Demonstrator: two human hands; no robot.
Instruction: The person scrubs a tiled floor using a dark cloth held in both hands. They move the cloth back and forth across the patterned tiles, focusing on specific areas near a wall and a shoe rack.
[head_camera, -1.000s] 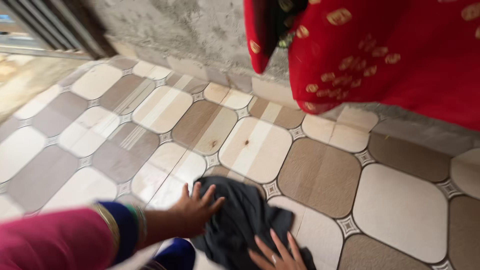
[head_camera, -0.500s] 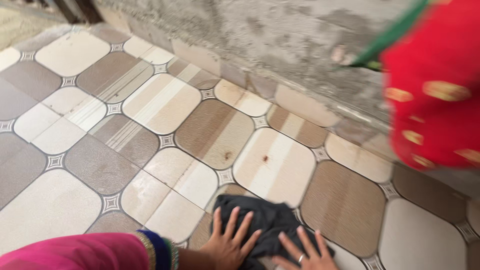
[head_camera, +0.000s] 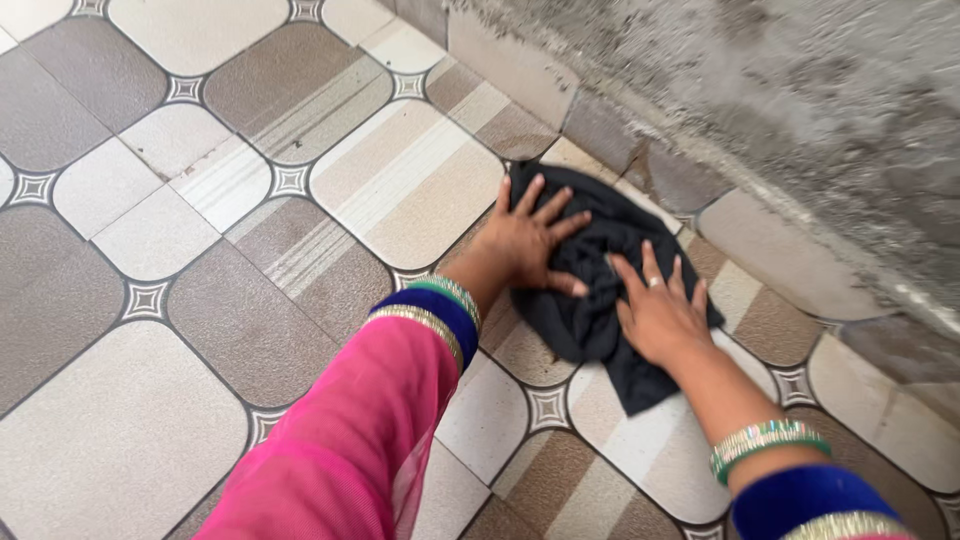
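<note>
Basically both palms press the dark cloth (head_camera: 590, 290) flat on the tiled floor (head_camera: 120, 430) beside the far wall (head_camera: 800, 110); left hand (head_camera: 530, 240) and right hand (head_camera: 660, 310) fingers splayed apart, gripping nothing. Best to keep pressure even so the cloth doesn't bunch.

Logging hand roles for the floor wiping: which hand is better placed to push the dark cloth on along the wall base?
Probably the right hand: it lies flat on the middle of the dark cloth, on the side nearer the wall base. The left hand presses only the cloth's left edge, fingers spread.

A dark crumpled cloth (head_camera: 590, 290) lies flat on tiles beside the wall.
</note>
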